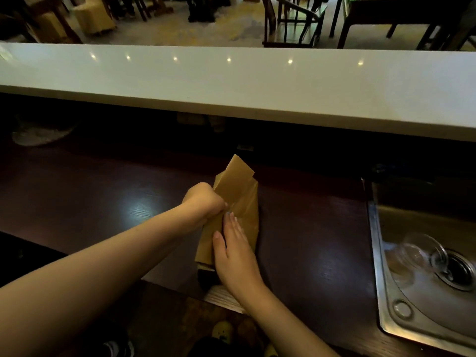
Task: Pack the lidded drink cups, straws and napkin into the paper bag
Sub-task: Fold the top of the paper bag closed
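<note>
**Both hands on the bag, nothing to pack in sight**

The left hand [206,202] is curled tight, pinching the paper bag [237,202] at its left edge. The right hand [233,249] lies flat with fingers together, pressing the bag's near end down. The bag itself is lying folded on the dark wooden counter [90,202], its far flap sticking up. No cups, straws or napkin show anywhere.

The risk, as I read it: tug too hard against that flat palm and the thin paper could tear at a crease, or the bag could slide off the near edge.

Out wide, a white bar top [231,83] runs across above, a steel sink [425,279] holding a clear glass [417,251] sits right, and chairs [291,21] stand beyond.
</note>
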